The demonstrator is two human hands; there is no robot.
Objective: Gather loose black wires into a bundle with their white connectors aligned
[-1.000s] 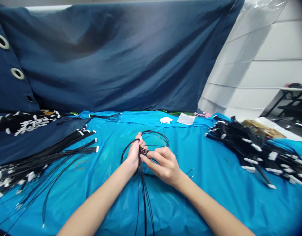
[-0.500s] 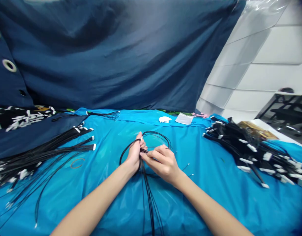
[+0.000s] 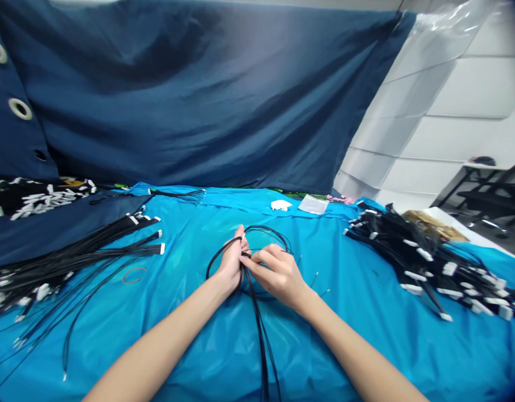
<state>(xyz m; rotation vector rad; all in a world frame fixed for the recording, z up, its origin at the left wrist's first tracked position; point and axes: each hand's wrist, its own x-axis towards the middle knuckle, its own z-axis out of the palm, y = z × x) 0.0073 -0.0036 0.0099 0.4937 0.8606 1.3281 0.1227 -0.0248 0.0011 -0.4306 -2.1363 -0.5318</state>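
Thin black cables [image 3: 257, 329] run through both hands, looped above and to the left, with loose strands trailing to the near edge. My left hand [image 3: 233, 257] is closed around the bundle, and a small white piece shows by its fingertips. Against it on the right, my right hand [image 3: 278, 273] pinches the cables between thumb and fingers. A few thin tipped ends stick out to the right behind my right hand. The exact crossing of the strands between the hands is hidden by the fingers.
Cables with white connectors [image 3: 94, 245] lie at the left, beside a brown rubber band [image 3: 134, 274]. Another cable pile [image 3: 420, 257] is at the right. White bits [image 3: 281, 205] and a pale packet [image 3: 313, 204] lie at the back of the blue sheet [image 3: 337, 346].
The strands hanging below the hands have drawn closer together and swung slightly right. Both hands keep their grip in nearly the same place. The camera view has shifted slightly.
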